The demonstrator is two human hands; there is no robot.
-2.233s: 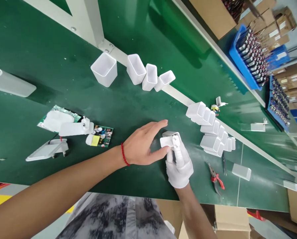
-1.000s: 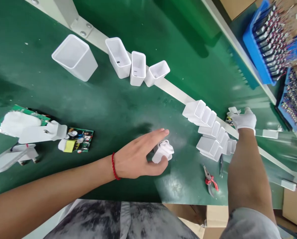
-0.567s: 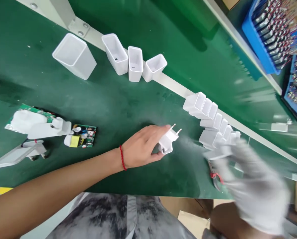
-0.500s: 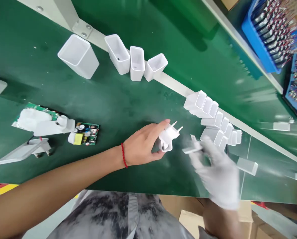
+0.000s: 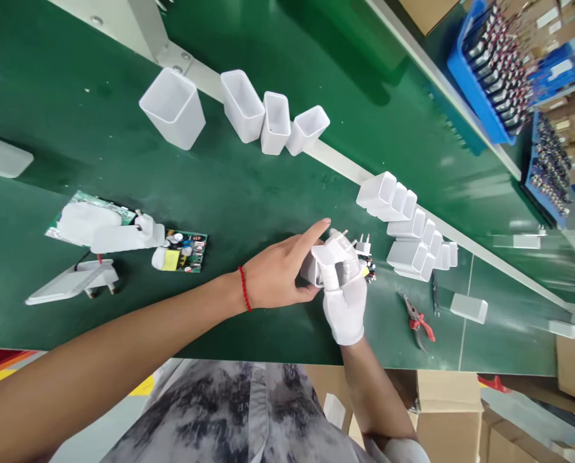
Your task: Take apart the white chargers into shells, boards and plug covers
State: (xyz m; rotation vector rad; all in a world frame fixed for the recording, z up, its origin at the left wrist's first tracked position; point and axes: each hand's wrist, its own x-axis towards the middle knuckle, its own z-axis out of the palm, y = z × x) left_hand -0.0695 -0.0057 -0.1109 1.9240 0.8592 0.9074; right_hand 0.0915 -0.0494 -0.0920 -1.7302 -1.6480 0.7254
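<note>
My bare left hand, a red string at its wrist, is wrapped round a white plastic charger housing. Over the housing's open end sits a white plug cover with metal pins. My right hand, in a white glove, has its fingers closed on this cover, against the housing. Just beyond the glove shows another two-pin plug piece. Below it a small circuit board sticks out; whether the right hand holds these two is hidden.
Left lie a circuit board with a yellow part and white plug covers. Open white housings line the metal rail, with more housings at right. Red-handled pliers and black tweezers lie at right. A blue bin stands behind.
My right hand has moved left to the housing and now grips the plug cover there, uncovering the pliers. My left hand keeps its hold. The view has shifted slightly.
</note>
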